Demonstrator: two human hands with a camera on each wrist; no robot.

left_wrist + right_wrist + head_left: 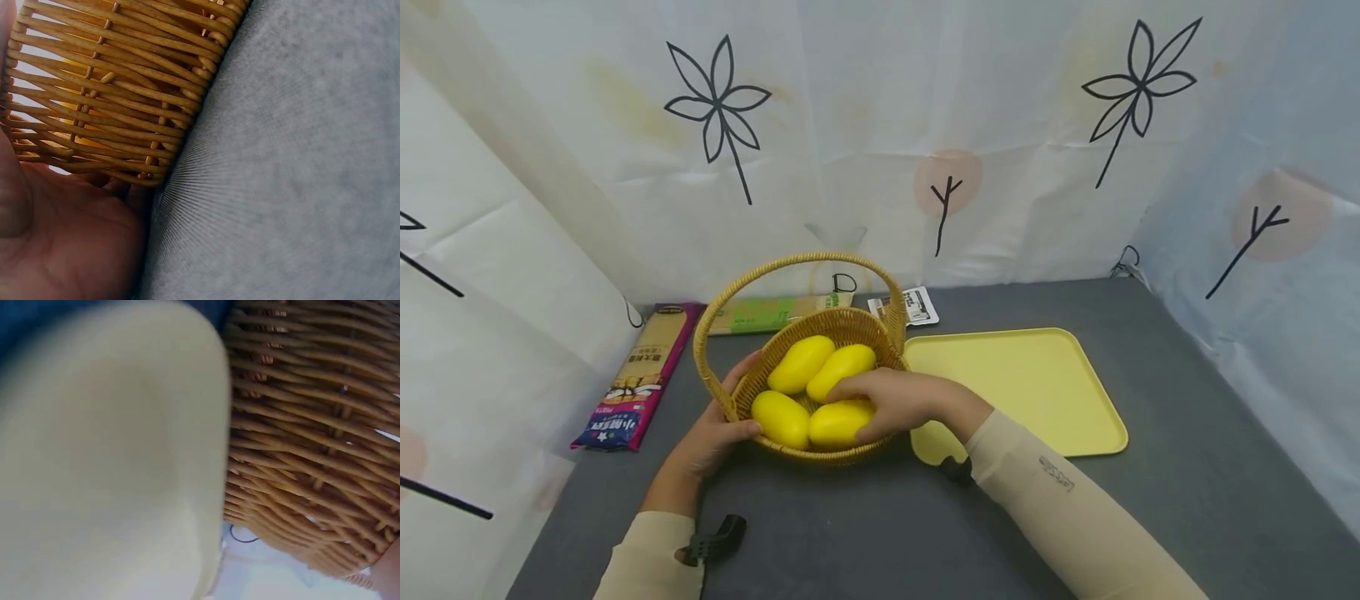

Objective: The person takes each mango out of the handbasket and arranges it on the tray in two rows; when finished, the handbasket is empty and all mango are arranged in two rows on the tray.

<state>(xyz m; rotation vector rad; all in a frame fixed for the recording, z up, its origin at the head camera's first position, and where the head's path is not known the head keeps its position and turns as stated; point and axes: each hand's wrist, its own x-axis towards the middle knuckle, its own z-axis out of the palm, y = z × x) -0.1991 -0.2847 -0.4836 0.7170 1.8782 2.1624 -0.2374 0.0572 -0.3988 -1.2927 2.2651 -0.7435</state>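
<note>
A woven wicker basket (pixel 842 455) with a tall arched handle stands on the grey table, holding several smooth yellow mangoes. My left hand (pixel 711 442) grips its left side, thumb at the rim and the other fingers around the outside wall. In the left wrist view, the palm lies against the basket's weave (pixel 112 94). Reaching over the right rim, my right hand (pixel 898 402) holds the front right mango (pixel 835 425) inside the basket. The right wrist view shows just the outer wicker wall (pixel 312 425) and a blurred tray corner; that hand's fingers are hidden there.
A pale yellow tray (pixel 1022 383) lies right of the basket, beneath my right forearm. Behind the basket are a green-and-tan packet (pixel 752 315) and a small white packet (pixel 921 307). A purple-edged pasta packet (pixel 640 375) lies at the left. Patterned curtains enclose the table's back and sides.
</note>
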